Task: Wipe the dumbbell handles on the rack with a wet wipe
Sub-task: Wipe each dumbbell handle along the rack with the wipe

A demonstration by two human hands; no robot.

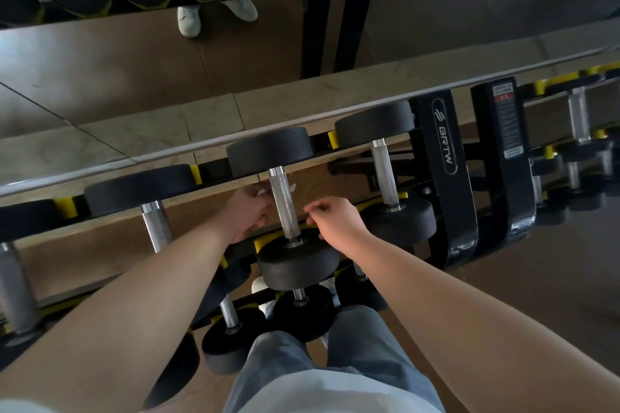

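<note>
A black dumbbell with a knurled silver handle (282, 208) lies on the top tier of the rack, straight ahead. My left hand (249, 213) sits just left of that handle and pinches a small white wet wipe (263, 192), of which only bits show beside and behind the bar. My right hand (332, 220) hovers right of the handle with its fingers loosely curled, holding nothing. Neighbouring dumbbells show their handles to the left (156, 226) and to the right (385, 174).
The black rack upright (446, 157) stands at the right with more dumbbells beyond it. Lower tiers hold smaller dumbbells (231, 329) near my legs. A mirror (134, 77) behind the rack reflects the floor and white shoes.
</note>
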